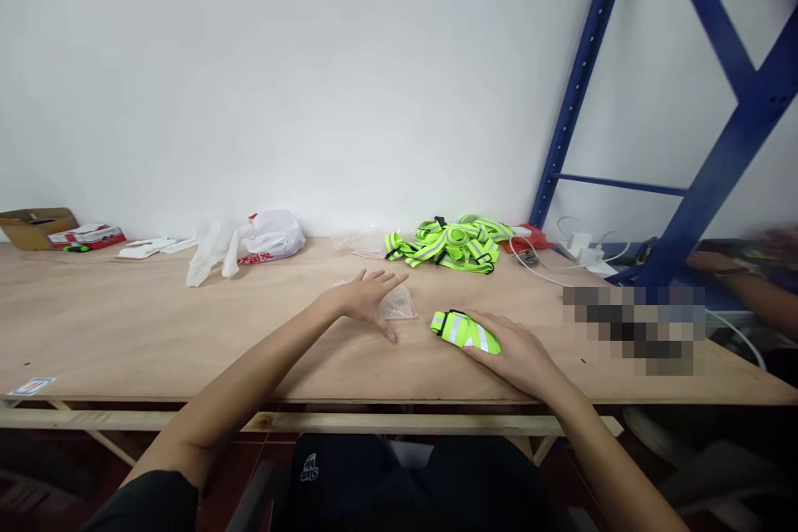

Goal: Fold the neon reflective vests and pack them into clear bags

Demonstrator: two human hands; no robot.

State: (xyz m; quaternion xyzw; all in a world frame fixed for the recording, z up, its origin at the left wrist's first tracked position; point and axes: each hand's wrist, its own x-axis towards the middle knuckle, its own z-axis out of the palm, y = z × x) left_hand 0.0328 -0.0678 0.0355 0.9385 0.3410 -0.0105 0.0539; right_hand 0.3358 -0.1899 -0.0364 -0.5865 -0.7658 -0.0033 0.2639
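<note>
My right hand is wrapped round a rolled neon-yellow reflective strap with silver stripes and a black buckle, resting on the wooden table. To its left, my left hand has its fingers spread, with nothing in them. Partly beneath and beside those fingers lies a clear plastic bag; the hand covers some of it, and I cannot tell whether they touch. Farther back sits a tangled pile of the same reflective straps.
Along the wall stand a white plastic carrier bag, a cardboard box and a red-and-white box. At right are a blue metal rack post, a white charger with cables, and another person's arm. A pixelated patch hides part of the table.
</note>
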